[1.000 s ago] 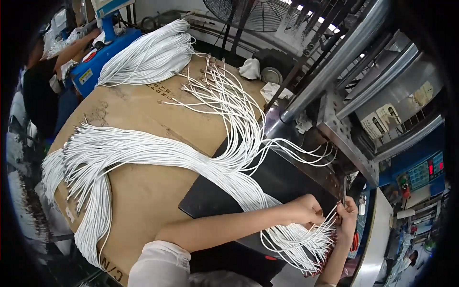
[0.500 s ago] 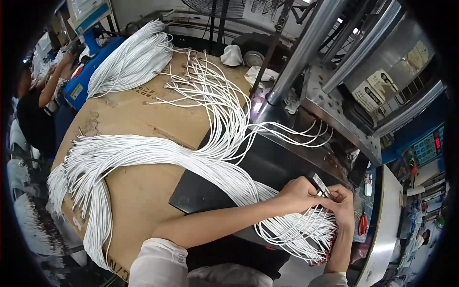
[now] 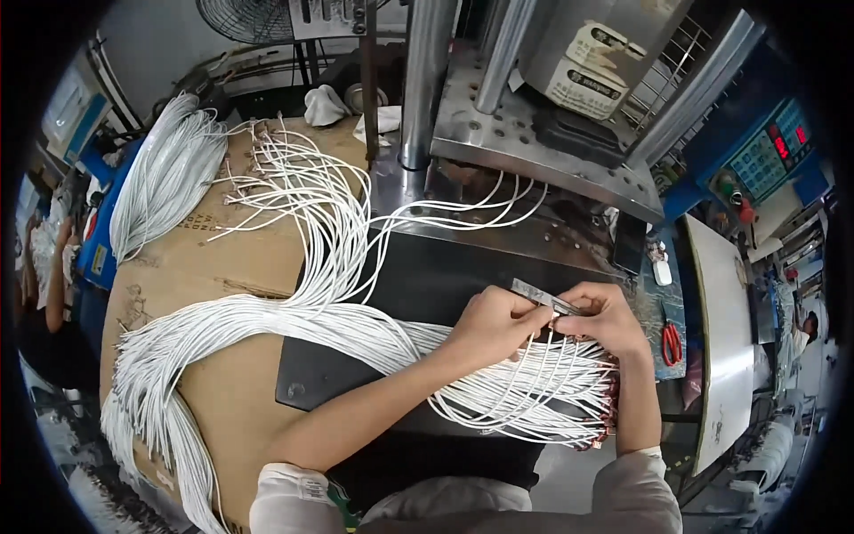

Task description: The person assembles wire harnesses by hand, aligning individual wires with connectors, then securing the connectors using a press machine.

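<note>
My left hand (image 3: 494, 320) and right hand (image 3: 605, 316) meet over black mat (image 3: 356, 374), pinching small metal strip (image 3: 544, 298) between them. White cables (image 3: 516, 392) fan under both wrists, blocking way down and toward me. Press frame (image 3: 534, 169) with steel columns (image 3: 425, 80) walls off space just ahead. Bare mat to left free. Cardboard (image 3: 240, 258) farther left crossed by cable bundle (image 3: 169, 347). Red pliers (image 3: 672, 343) lie right, near the table edge.

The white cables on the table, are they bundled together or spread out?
Spread out: the white cables fan loose across the cardboard, with no tie visible. Both hands hold a small metal piece.
</note>
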Motion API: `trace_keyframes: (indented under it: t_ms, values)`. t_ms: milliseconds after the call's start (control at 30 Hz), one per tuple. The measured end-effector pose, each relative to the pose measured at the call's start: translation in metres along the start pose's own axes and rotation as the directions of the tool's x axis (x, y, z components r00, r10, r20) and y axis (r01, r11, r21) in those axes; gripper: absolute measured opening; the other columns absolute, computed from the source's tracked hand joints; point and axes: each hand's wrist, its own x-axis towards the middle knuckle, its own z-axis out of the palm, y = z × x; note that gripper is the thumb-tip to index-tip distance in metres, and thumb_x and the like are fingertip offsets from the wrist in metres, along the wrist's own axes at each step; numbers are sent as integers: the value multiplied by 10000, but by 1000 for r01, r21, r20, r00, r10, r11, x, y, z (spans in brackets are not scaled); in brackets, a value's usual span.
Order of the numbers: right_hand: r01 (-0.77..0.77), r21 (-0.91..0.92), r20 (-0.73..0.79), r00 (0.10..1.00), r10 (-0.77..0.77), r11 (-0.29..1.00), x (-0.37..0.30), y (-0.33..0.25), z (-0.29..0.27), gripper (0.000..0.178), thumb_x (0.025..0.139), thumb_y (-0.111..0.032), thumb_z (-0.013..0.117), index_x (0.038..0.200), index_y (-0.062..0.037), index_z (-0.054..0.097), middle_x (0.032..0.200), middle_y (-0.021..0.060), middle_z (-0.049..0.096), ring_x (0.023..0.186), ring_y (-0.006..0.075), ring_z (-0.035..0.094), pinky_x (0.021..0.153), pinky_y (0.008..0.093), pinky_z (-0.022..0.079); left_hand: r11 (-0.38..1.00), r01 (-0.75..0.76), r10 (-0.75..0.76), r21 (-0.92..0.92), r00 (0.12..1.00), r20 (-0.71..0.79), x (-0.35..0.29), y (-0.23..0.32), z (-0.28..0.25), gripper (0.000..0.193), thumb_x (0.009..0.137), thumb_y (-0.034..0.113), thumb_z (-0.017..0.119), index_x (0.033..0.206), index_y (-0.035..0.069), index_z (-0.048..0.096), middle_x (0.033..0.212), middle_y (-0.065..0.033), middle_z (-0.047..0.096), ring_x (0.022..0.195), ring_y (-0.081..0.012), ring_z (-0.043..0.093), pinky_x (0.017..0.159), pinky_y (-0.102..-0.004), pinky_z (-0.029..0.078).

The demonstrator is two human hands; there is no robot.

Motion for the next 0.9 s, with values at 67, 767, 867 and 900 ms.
trace_keyframes:
  t_ms: [67, 767, 867, 900]
  values:
    - [128, -279, 28, 992, -125, 952, 19, -12, -16, 395, 733, 1, 823, 1096, 41, 671, 973, 128, 711, 818, 142, 668, 672, 254, 526, 979, -11, 12, 201, 1000, -1, -4, 11, -7, 276, 923, 234, 679, 829, -21, 729, 668, -100, 659, 558, -145, 626, 563, -317, 500]
    - [226, -783, -256, 733, -631, 580, 193, 26, -100, 366, 919, -248, 621, 1241, -76, 605, 1292, 125, 606, 1200, 330, 550, 1003, 401, 442, 221, -184, 827, 958, 557, -84, 123, -5, -21, 107, 799, 136, 665, 835, 36, 680, 808, -108, 679, 818, -277, 666, 751, -451, 499]
    - [226, -808, -218, 743, -633, 544, 188, 18, -98, 351, 881, -211, 660, 1203, -78, 619, 1220, 134, 632, 1154, 348, 568, 973, 409, 457, 319, -291, 834, 902, 539, -121, 119, 0, -20, 116, 802, 148, 657, 774, 35, 665, 739, -120, 664, 768, -294, 659, 736, -449, 500]
    - [126, -889, -206, 750, -629, 440, 182, 10, -90, 335, 857, -181, 684, 1171, -74, 636, 1166, 145, 648, 1117, 365, 581, 955, 415, 467, 381, -333, 818, 863, 556, -146, 115, 1, -21, 139, 805, 162, 655, 742, 38, 654, 713, -130, 653, 748, -307, 652, 731, -450, 500]
